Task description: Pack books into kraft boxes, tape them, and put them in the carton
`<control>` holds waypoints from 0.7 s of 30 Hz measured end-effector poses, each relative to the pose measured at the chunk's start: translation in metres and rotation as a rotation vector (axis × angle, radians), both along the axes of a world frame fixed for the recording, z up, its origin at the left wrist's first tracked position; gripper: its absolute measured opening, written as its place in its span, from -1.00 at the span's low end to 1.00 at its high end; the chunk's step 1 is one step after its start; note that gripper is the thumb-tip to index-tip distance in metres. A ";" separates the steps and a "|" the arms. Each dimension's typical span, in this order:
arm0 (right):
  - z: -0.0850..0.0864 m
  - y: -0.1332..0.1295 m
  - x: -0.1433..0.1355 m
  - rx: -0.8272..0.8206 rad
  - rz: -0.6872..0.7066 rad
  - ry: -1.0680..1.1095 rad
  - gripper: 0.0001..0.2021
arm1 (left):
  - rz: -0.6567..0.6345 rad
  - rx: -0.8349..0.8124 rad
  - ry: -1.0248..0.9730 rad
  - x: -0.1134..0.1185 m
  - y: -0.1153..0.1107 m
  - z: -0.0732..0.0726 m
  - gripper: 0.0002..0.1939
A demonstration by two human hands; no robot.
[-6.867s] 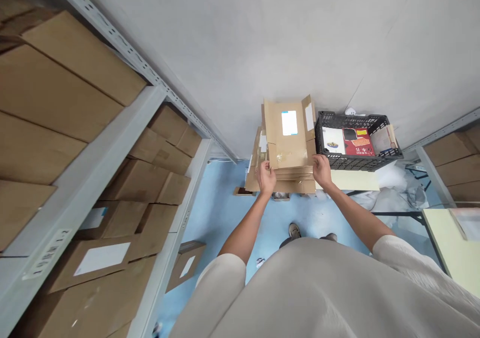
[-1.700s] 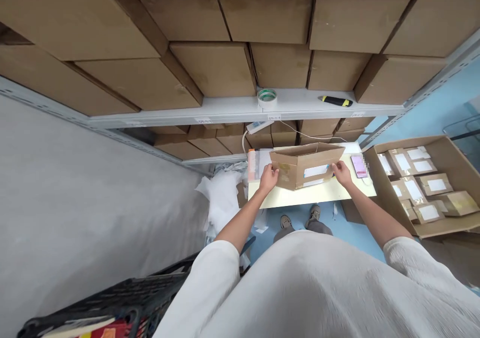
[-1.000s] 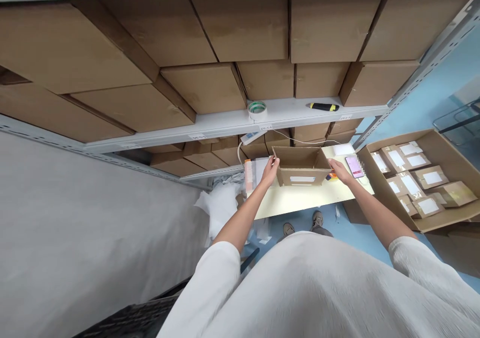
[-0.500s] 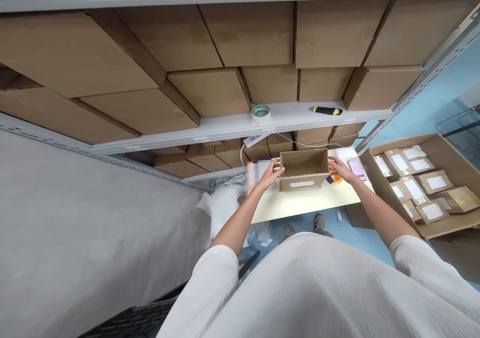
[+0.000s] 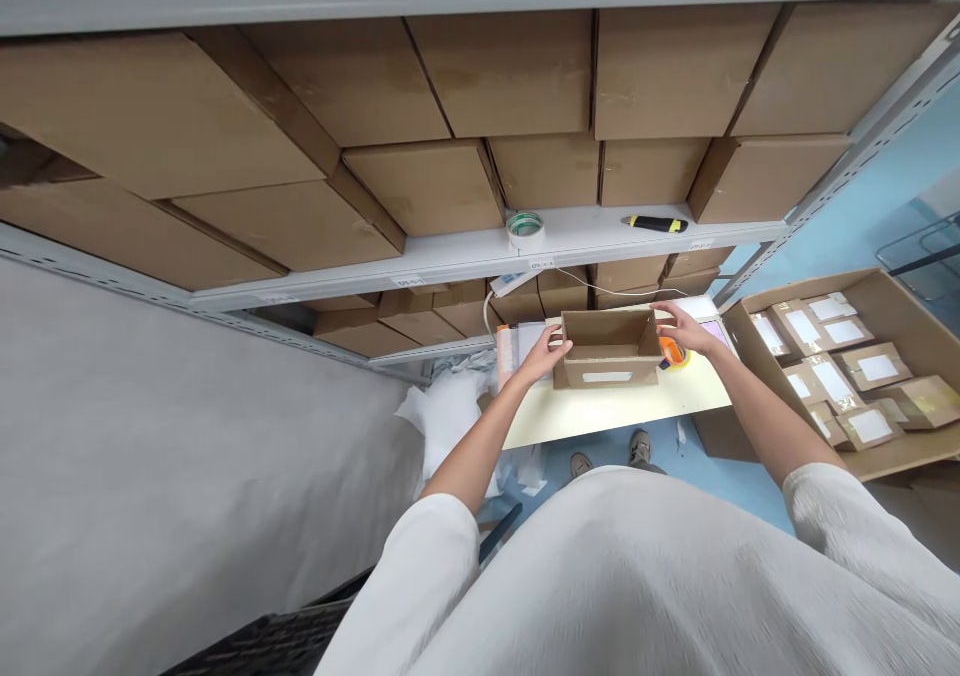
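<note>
An open-topped cardboard box (image 5: 609, 369) with a white label on its near side sits on the pale yellow tabletop (image 5: 592, 414). My left hand (image 5: 546, 352) grips the box's left edge, with the thumb at the near corner. At the right edge is my right hand (image 5: 682, 328), its fingers spread and reaching toward the box's back right corner. An orange and blue tape dispenser (image 5: 674, 353) lies below my right hand, just right of the box. The phone (image 5: 714, 330) behind my right wrist is partly hidden.
Shelves hold stacked cardboard boxes (image 5: 502, 71). A tape roll (image 5: 524, 229) and a yellow-black cutter (image 5: 655, 224) lie on the shelf edge. A large carton (image 5: 922, 436) of labelled small boxes stands at right. White packing material (image 5: 442, 421) is left of the table.
My right hand has shifted up and its fingers have opened away from the box side. The box sits slightly lower in view, and my right wrist now covers more of the phone.
</note>
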State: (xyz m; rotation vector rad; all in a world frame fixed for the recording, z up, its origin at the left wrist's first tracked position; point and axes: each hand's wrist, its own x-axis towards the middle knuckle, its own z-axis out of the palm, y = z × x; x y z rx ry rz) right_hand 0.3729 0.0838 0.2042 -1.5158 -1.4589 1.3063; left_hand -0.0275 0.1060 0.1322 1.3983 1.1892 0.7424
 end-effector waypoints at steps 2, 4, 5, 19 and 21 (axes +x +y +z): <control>-0.002 0.001 -0.002 -0.025 0.047 -0.070 -0.51 | 0.004 -0.012 0.006 0.002 -0.004 -0.004 -0.28; -0.005 -0.001 -0.005 -0.040 0.053 -0.133 -0.56 | 0.010 -0.059 0.006 0.006 -0.008 -0.007 -0.23; -0.007 -0.002 -0.007 -0.042 0.041 -0.153 -0.53 | 0.015 -0.084 0.005 0.008 -0.010 -0.009 -0.21; -0.041 -0.003 -0.020 0.013 -0.039 -0.176 -0.25 | 0.017 -0.067 0.108 0.021 -0.019 -0.008 -0.15; -0.049 -0.002 -0.021 0.060 -0.039 -0.205 -0.24 | 0.006 -0.059 0.117 0.023 -0.018 -0.007 -0.14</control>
